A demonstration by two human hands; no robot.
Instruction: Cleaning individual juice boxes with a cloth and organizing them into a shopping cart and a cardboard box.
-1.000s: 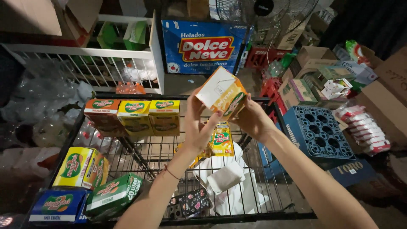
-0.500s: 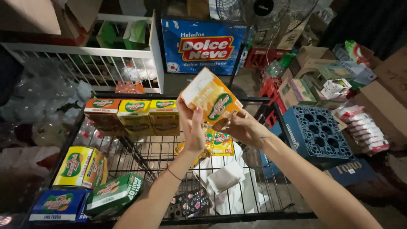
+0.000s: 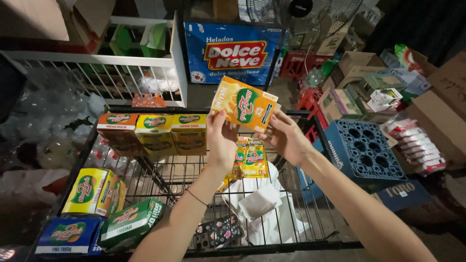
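Note:
Both my hands hold an orange-yellow carton [image 3: 243, 104] up over a black wire cart [image 3: 310, 228]. My left hand [image 3: 221, 140] grips its lower left corner, and my right hand [image 3: 286, 137] supports its right side. Below the carton, yellow and green sachets [image 3: 248, 160] lie in the cart on white paper [image 3: 259, 204]. Three similar boxes, one orange and two yellow [image 3: 151, 132], stand in a row at the cart's far left.
More boxes lie at the cart's near left: yellow [image 3: 92, 191], green [image 3: 131, 223], blue [image 3: 65, 235]. A dark phone-like case [image 3: 218, 233] lies near the front. A blue crate [image 3: 361, 150], cardboard boxes and a blue sign [image 3: 233, 51] stand around; a white rack [image 3: 97, 73] stands behind.
The carton has turned from showing its white underside to showing its printed orange face, and it has shifted left and slightly down. My right hand moved under its right edge.

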